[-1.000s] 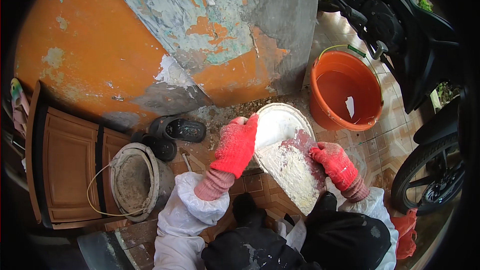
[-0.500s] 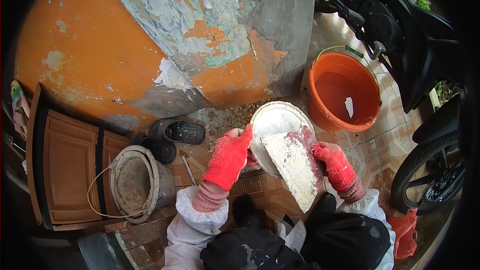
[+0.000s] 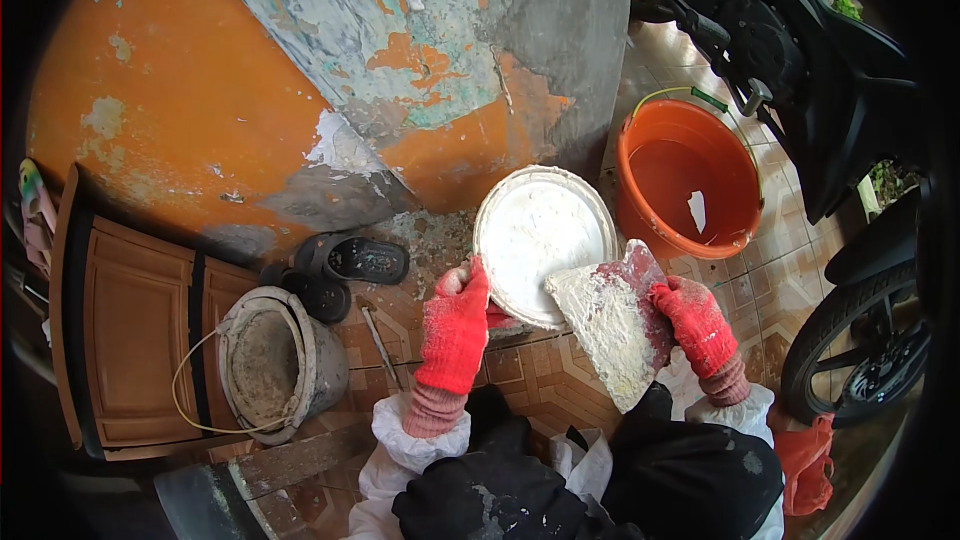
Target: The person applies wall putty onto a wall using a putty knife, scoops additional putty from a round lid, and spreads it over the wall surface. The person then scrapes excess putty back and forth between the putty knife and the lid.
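Note:
Both of my hands wear red knit gloves smudged with white. My left hand (image 3: pixel 457 325) is closed on the left rim of a round white tub (image 3: pixel 540 230), whose opening faces up and shows white paste inside. In my right hand (image 3: pixel 697 325) is a flat, dark red spreader board (image 3: pixel 650 285), gripped at its right edge and tilted. A thick, crumbly off-white layer of paste (image 3: pixel 608 340) coats much of its upper face. The board's upper left corner overlaps the tub's lower right rim; I cannot tell if they touch. The fingers under the tub are partly hidden.
An orange bucket (image 3: pixel 637 195) with a white scrap inside stands right of the tub, near a black motorcycle (image 3: pixel 760 50). At left are a cement-crusted pail (image 3: pixel 335 370), black sandals (image 3: pixel 368 259) and a brown wooden cabinet (image 3: pixel 140 325). Ahead rises a peeling orange-and-grey wall (image 3: pixel 190 110).
The tub has moved up and slightly left, its white inside now more exposed. The coated board has shifted right, so it covers less of the tub. My right hand has moved a little right.

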Demonstrator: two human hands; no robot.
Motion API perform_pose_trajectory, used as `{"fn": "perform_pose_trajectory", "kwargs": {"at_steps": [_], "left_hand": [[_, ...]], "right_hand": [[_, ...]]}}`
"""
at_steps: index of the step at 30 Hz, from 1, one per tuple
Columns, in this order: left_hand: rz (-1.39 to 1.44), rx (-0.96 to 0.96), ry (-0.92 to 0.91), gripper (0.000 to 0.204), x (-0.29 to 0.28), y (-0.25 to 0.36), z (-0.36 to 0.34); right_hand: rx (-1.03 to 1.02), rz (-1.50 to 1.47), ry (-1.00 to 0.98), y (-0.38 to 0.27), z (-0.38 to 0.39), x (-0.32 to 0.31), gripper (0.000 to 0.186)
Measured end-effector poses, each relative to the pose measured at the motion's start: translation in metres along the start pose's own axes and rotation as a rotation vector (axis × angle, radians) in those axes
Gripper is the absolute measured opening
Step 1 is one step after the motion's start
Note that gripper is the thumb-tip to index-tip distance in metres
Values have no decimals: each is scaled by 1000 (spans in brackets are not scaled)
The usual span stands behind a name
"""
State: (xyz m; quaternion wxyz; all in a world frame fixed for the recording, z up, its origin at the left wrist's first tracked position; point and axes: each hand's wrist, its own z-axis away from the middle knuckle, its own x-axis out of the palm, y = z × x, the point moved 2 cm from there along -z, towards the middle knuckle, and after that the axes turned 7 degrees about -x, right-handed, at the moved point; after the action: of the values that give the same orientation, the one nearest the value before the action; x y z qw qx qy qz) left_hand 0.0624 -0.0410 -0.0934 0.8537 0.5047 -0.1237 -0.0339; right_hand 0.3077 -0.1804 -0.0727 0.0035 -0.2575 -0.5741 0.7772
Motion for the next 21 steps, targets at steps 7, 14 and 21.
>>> {"fn": "perform_pose_trajectory", "kwargs": {"at_steps": [7, 14, 21], "left_hand": [[-168, 74, -36, 33, -8, 6, 5], [-126, 97, -30, 31, -7, 0, 5], [-153, 152, 26, 28, -1, -9, 12]], "right_hand": [[16, 279, -63, -2, -11, -23, 33], [-44, 359, -192, -9, -12, -13, 33], [-48, 294, -200, -2, -13, 13, 33]]}}
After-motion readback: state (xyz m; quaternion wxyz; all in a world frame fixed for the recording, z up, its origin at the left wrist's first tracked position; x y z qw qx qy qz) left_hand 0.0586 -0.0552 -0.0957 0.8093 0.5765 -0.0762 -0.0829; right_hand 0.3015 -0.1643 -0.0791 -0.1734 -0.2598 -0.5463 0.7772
